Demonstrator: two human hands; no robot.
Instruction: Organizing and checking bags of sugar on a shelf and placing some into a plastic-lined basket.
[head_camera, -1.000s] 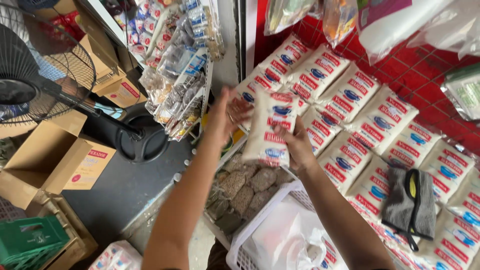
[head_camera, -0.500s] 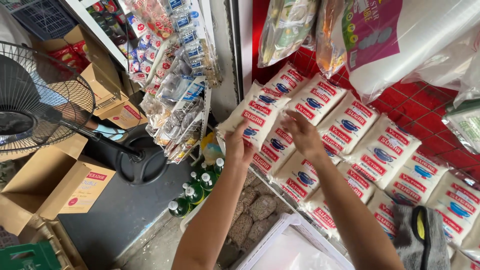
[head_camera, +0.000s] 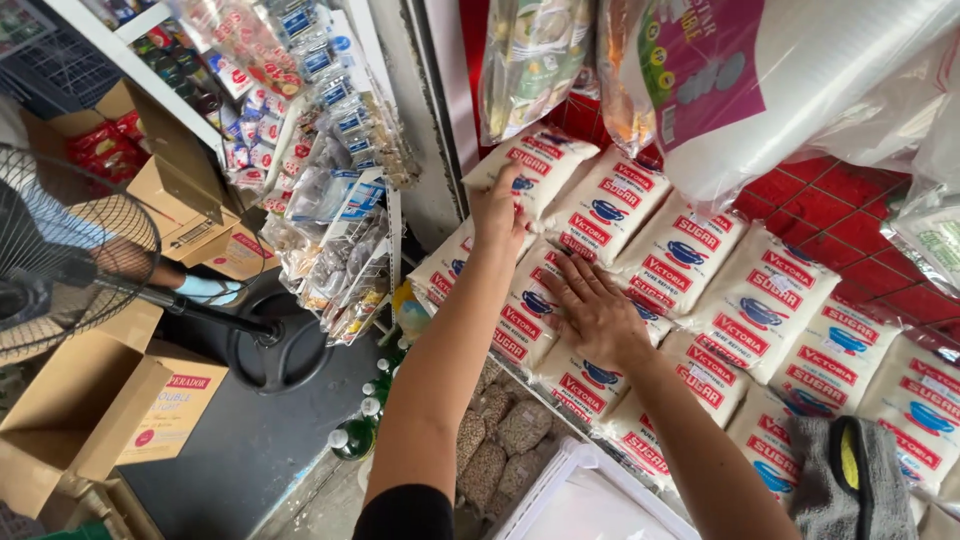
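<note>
- My left hand (head_camera: 497, 208) reaches up to the top sugar bag (head_camera: 535, 165) in the display, fingers curled over its lower edge and gripping it, the bag lying against the red grid rack (head_camera: 820, 195).
- My right hand (head_camera: 592, 308) lies open and flat, fingers spread, pressing on a sugar bag in the middle row (head_camera: 530, 315) — just below and to the right of the left hand.
- The surface under both hands is a sloping bank of white sugar bags (head_camera: 740, 310) with red and blue print, overlapping like shingles in rows that run down to the right.
- Above the bags hang clear plastic packs (head_camera: 530, 60) and a big roll of white plastic ware in a pink-labelled wrapper (head_camera: 790, 90), touching the upper bags.
- At the lower right a grey cloth with a yellow patch (head_camera: 850, 470) lies over the bags.
- Below the display, bags of brown beans or nuts (head_camera: 505, 435) sit on a lower level, next to the rim of a white plastic crate (head_camera: 575, 475).
- To the left, a wire rack of small sachets and snack packets (head_camera: 330, 190) hangs by a grey pillar (head_camera: 415, 130).
- The floor is dark; green bottles with white caps (head_camera: 365, 420) stand on it near the rack's foot.
- Further left stand a pedestal fan (head_camera: 70, 270) — its round base on the floor — and open cardboard boxes (head_camera: 110, 410).
</note>
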